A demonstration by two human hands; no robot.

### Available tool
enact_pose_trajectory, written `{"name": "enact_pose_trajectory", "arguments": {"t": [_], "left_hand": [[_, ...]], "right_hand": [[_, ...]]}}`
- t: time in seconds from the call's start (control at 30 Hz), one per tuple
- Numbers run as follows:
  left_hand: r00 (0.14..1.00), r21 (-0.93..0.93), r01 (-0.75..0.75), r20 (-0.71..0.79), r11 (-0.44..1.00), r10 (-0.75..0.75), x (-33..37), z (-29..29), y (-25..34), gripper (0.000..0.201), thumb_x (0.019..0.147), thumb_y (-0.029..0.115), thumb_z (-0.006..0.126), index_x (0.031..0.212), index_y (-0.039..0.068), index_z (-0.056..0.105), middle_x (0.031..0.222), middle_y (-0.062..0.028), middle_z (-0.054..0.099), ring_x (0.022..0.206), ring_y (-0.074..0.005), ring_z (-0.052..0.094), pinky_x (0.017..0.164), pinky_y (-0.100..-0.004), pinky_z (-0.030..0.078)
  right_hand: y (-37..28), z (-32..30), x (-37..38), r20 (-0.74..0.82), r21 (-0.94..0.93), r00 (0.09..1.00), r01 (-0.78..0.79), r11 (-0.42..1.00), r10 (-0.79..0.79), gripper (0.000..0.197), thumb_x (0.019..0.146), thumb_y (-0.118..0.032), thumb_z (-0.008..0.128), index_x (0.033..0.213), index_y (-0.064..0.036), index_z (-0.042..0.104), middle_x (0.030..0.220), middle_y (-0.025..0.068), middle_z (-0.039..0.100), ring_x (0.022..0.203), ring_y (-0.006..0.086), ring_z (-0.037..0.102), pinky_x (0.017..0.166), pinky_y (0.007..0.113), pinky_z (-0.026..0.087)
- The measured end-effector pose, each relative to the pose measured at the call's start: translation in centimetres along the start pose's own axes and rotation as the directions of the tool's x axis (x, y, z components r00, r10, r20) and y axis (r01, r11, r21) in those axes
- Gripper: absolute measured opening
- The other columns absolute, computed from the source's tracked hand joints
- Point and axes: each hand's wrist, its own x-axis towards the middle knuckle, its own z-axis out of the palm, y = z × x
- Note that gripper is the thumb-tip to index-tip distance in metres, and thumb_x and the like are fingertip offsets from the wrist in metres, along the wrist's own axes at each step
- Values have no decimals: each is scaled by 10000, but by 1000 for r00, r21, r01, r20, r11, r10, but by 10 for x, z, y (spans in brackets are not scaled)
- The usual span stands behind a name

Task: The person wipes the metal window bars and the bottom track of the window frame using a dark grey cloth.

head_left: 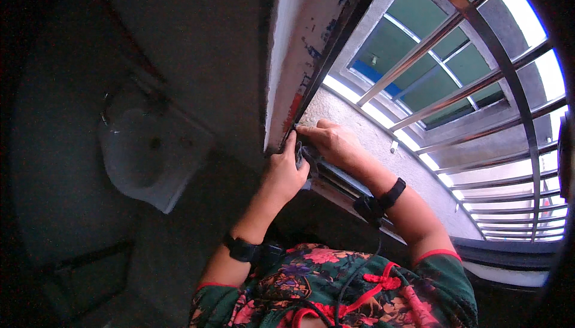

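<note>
My left hand [286,171] is raised to the lower end of a worn, paint-stained window frame [297,70], its index finger pointing up against the edge. Between its thumb and fingers is a dark grey, crumpled piece of cloth [300,158]. From the right, my right hand [335,142] reaches the same corner. Its index fingertip presses at the frame beside the left fingertip, while the other fingers are curled under. Whatever those curled fingers hold is hidden. Both wrists wear black bands.
Metal window bars [455,20] curve along the right, with another window [419,58] beyond them. A rough pale ledge [383,127] and a sill track [338,178] run below the hands. At the left, a white washbasin [144,154] stands in dim light. A dark cord [353,274] hangs over my patterned shirt.
</note>
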Motion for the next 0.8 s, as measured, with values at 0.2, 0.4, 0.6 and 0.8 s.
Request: {"name": "enact_pose_trajectory", "arguments": {"t": [0.2, 0.4, 0.6, 0.8], "left_hand": [[997, -157, -49, -68, 986, 39, -2, 1, 7, 594, 803, 133, 616, 1352, -21, 451, 828, -335, 616, 806, -453, 650, 717, -488, 513], [989, -163, -127, -89, 978, 114, 1, 0, 7, 578, 808, 125, 612, 1346, -19, 460, 885, -321, 632, 859, -455, 643, 740, -478, 514], [993, -211, -104, -72, 972, 91, 0, 1, 3, 580, 821, 147, 617, 1356, -13, 461, 919, -328, 631, 877, -434, 660, 748, -454, 517], [981, -205, -181, -101, 962, 163, 3, 2, -6, 531, 837, 149, 611, 1319, -34, 485, 885, -344, 617, 899, -455, 639, 744, -475, 529]], "right_hand": [[-5, 4, 9, -5, 9, 1000, -16, 1000, 16, 381, 829, -149, 572, 1205, -151, 638, 797, 170, 656, 749, 358, 658, 657, 458, 531], [-11, 9, 12, 126, -145, 986, -88, 985, 107, 415, 810, -167, 574, 1223, -157, 613, 789, 199, 670, 725, 376, 669, 652, 476, 534], [8, 2, 7, 124, 67, 991, -68, 995, 59, 501, 804, -163, 566, 1305, -166, 574, 861, 210, 679, 764, 397, 665, 686, 495, 531], [-8, -7, 18, 159, -78, 984, -69, 995, 80, 240, 831, -197, 578, 1046, -92, 597, 755, 193, 664, 746, 384, 671, 642, 502, 529]]}}
